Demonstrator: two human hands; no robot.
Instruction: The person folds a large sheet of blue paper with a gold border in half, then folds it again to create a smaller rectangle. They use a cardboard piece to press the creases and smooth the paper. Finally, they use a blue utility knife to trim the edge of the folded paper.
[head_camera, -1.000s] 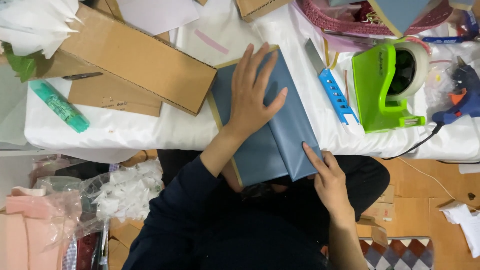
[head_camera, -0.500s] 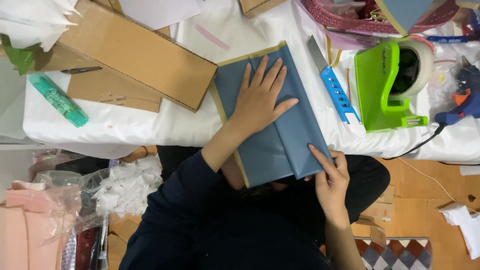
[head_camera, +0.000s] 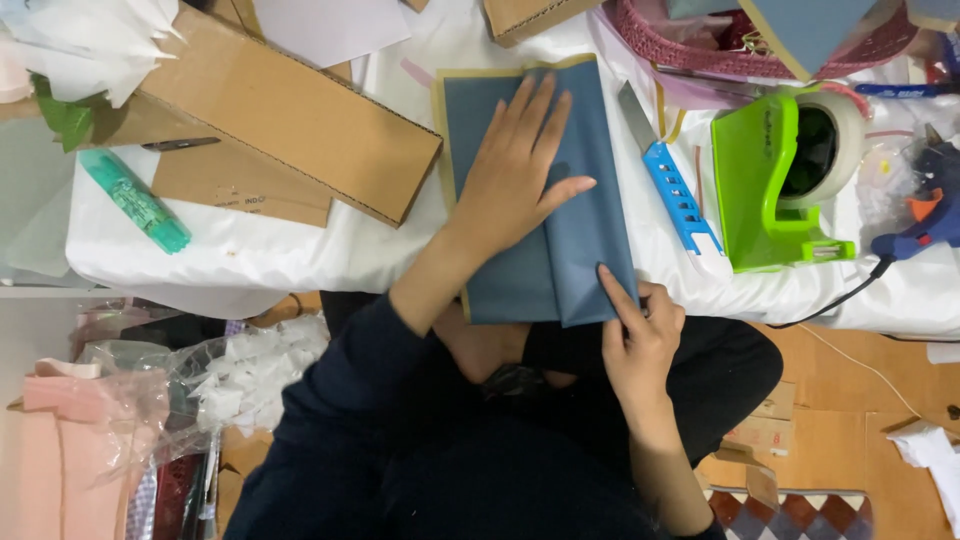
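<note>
The left hand (head_camera: 515, 180) lies flat, fingers spread and released, pressing down on a blue-wrapped board (head_camera: 590, 230) that rests on the white-covered counter (head_camera: 300, 255) with its near end reaching the edge. The right hand (head_camera: 640, 335) pinches the board's lower corner, index finger laid along the folded blue flap, so that grip is grasping the wrapping. Just right of the left hand lies a blue utility knife (head_camera: 668, 185), and beyond it stands a green tape dispenser (head_camera: 765, 190). A blue glue gun (head_camera: 925, 215) sits further right. Left of the flat hand lies a long cardboard box (head_camera: 290, 120), and well beyond that a green glue stick (head_camera: 135, 200).
</note>
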